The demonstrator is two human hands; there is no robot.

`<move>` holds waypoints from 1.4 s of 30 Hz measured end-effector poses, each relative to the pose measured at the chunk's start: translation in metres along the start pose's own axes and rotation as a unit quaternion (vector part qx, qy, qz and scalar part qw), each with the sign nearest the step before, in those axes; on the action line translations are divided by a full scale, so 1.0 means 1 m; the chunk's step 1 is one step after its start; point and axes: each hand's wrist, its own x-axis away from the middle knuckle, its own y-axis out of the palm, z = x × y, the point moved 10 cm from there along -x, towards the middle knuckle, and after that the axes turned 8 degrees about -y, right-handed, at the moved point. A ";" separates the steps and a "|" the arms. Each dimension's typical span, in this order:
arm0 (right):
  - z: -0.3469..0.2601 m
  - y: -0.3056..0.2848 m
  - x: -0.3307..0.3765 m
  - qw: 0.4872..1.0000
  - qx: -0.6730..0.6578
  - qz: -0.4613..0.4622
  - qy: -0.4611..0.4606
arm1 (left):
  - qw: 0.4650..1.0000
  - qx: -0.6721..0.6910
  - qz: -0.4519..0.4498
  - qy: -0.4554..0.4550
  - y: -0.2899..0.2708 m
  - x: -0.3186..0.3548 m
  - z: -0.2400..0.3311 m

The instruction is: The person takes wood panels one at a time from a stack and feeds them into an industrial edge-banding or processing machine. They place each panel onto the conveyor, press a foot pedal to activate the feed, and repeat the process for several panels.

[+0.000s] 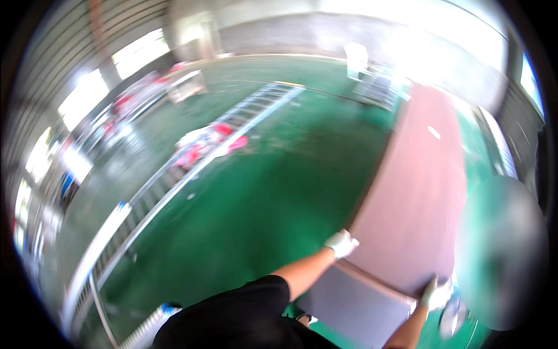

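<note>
Gripping one long brown-topped block (415, 192), two gloved hands (343, 244) (437, 292)

An industrial workshop hall, marked by ribbed cladding (67, 49), bright windows (84, 100), broad green floor (273, 192) and long ladder-like metal framing (163, 205).

A long metal frame (272, 109) with rungs, like a ladder, stretches over the green floor (261, 186). A blurry red and white heap (203, 141) sits on it. Toward the pale back wall (273, 38) are a white thing (356, 58) and a grey pile (376, 87), too smeary to name. Bright windows (84, 99) shine on the left.
</note>
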 end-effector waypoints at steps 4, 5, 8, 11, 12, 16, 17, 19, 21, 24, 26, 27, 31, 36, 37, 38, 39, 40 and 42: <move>0.030 0.020 -0.009 0.999 -0.027 -0.007 0.046 | 0.999 0.031 0.008 0.008 -0.004 0.005 -0.021; 0.031 0.013 -0.003 0.999 -0.020 -0.006 0.040 | 1.000 0.028 -0.010 0.001 -0.003 0.008 -0.013; 0.054 0.024 0.009 0.999 0.020 0.045 0.009 | 0.993 0.105 -0.038 0.030 0.001 0.001 -0.012; 0.039 0.016 0.022 0.999 0.007 0.036 -0.009 | 0.986 0.161 -0.037 -0.006 -0.004 -0.013 -0.019; 0.033 0.020 0.029 0.999 -0.020 0.035 -0.008 | 0.984 0.173 0.027 -0.004 -0.016 -0.021 -0.028; 0.006 0.032 0.071 0.991 -0.114 0.047 -0.048 | 0.990 0.134 0.045 -0.012 -0.052 -0.037 -0.085; 0.001 0.025 0.081 0.990 -0.136 0.023 -0.039 | 0.987 0.158 0.030 -0.018 -0.052 -0.030 -0.092; 0.013 0.020 0.101 0.991 -0.121 0.044 -0.029 | 0.986 0.162 0.009 -0.021 -0.049 -0.014 -0.097; 0.033 0.016 0.127 0.989 -0.142 0.044 -0.025 | 0.996 0.090 -0.005 -0.016 -0.041 0.015 -0.104; 0.063 -0.005 0.181 0.986 -0.157 0.055 -0.034 | 0.994 0.089 -0.033 0.045 -0.028 0.065 -0.144; 0.075 -0.016 0.224 0.987 -0.155 0.027 -0.016 | 0.976 0.184 -0.112 0.034 -0.015 0.103 -0.176; 0.081 -0.021 0.248 0.988 -0.152 0.033 -0.013 | 0.967 0.204 -0.153 0.027 -0.010 0.115 -0.201; 0.090 -0.037 0.329 0.990 -0.116 0.073 0.020 | 0.897 0.349 -0.271 0.007 0.000 0.170 -0.242; 0.068 -0.086 0.386 0.986 -0.097 0.125 0.054 | 0.834 0.381 -0.398 -0.024 -0.008 0.180 -0.244; 0.061 -0.089 0.391 0.987 -0.100 0.107 0.070 | 0.825 0.430 -0.361 -0.059 -0.010 0.159 -0.245; 0.058 -0.085 0.397 0.988 -0.086 0.085 0.098 | 0.814 0.472 -0.324 -0.097 -0.008 0.138 -0.247; 0.048 -0.083 0.402 0.988 -0.094 0.069 0.097 | 0.790 0.499 -0.338 -0.115 -0.008 0.128 -0.233; 0.038 -0.082 0.409 0.987 -0.119 0.049 0.093 | 0.768 0.522 -0.345 -0.139 -0.013 0.117 -0.228; 0.020 -0.084 0.438 0.989 -0.133 0.047 0.049 | 0.813 0.459 -0.353 -0.069 -0.020 0.071 -0.242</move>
